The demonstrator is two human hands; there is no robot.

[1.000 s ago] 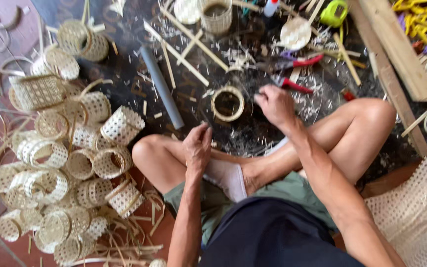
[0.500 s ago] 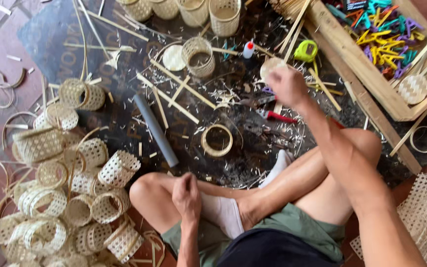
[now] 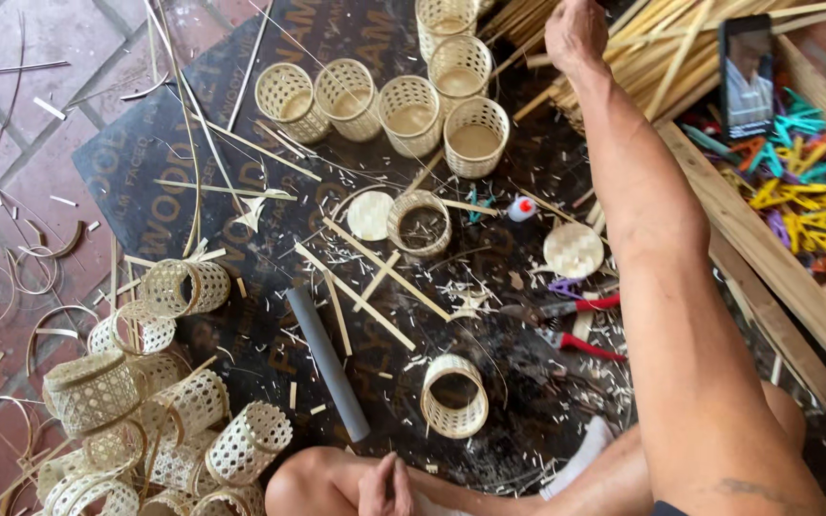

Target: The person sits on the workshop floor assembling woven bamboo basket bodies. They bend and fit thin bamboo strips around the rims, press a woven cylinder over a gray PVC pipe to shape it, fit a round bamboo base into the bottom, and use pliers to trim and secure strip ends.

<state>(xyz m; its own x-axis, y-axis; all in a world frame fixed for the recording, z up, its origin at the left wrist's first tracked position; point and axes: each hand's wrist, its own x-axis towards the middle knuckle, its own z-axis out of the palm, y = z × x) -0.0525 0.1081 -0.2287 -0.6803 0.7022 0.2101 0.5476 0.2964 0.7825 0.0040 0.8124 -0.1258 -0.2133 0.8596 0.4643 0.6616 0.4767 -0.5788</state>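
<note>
At the top of the frame, right of centre, the right hand [image 3: 576,33] reaches into a bundle of bamboo strips [image 3: 662,57], fingers curled down among them, though whether they grip a strip I cannot tell. At the bottom centre the left hand [image 3: 386,487] rests loosely closed on the knee [image 3: 313,483], holding nothing that shows. Between the hands, on the dark mat [image 3: 193,124], lie a woven ring [image 3: 454,396], a grey tube [image 3: 328,363] and red-handled pliers [image 3: 566,339]; woven baskets [image 3: 145,411] are heaped at lower left, and coloured clips [image 3: 805,182] fill a wooden tray [image 3: 767,258] at right.
</note>
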